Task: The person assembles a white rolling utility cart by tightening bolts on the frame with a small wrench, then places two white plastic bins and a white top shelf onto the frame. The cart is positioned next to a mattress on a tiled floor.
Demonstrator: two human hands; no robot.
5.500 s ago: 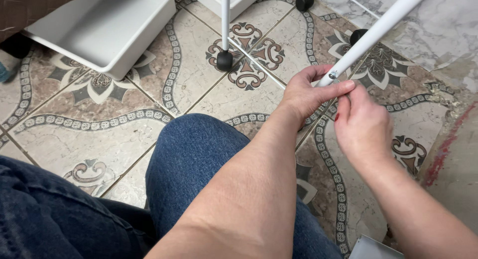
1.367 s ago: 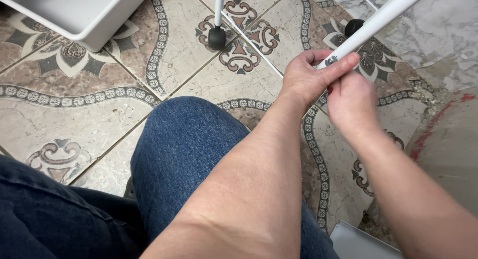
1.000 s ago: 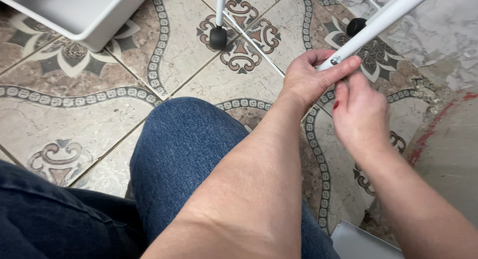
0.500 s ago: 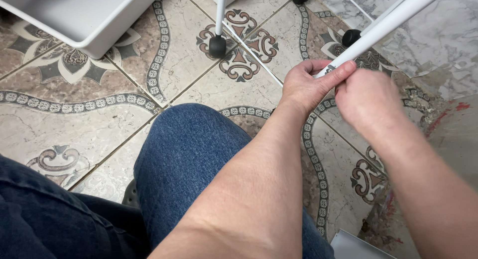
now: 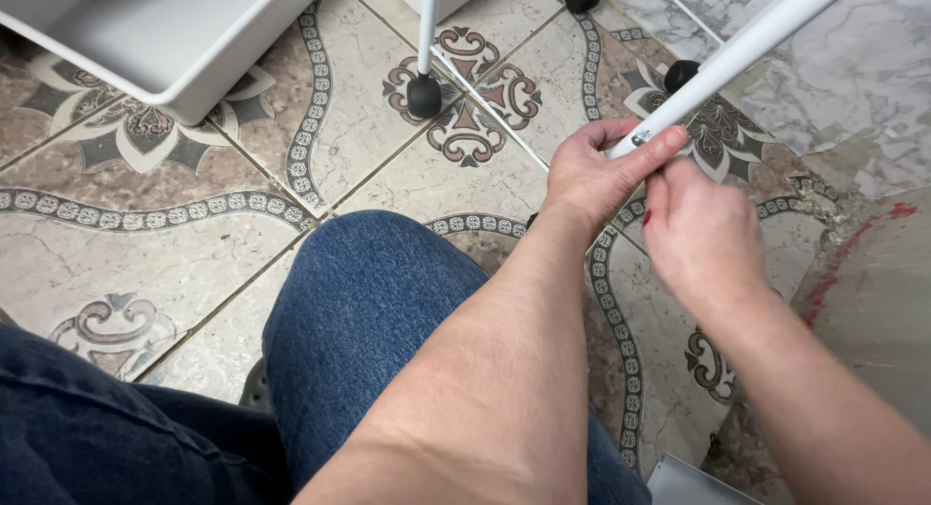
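Note:
My left hand (image 5: 593, 175) grips the lower end of a white metal tube (image 5: 747, 44) that slants up to the top right. A small silver screw (image 5: 639, 137) sits in the tube just above my thumb. Just below the tube end is my right hand (image 5: 700, 235), fingers bunched together at the end of the tube; whatever they pinch is hidden. My knees in blue jeans (image 5: 369, 301) fill the lower left.
A white tray (image 5: 170, 34) lies on the patterned tile floor (image 5: 136, 243) at top left. A white frame leg with a black caster (image 5: 424, 95) stands at top centre, two more casters (image 5: 682, 74) beyond. A grey box corner (image 5: 693, 484) shows at the bottom right.
My right hand has turned back and dropped slightly below the tube end, repeating a twisting motion there. The left hand has kept its grip on the tube.

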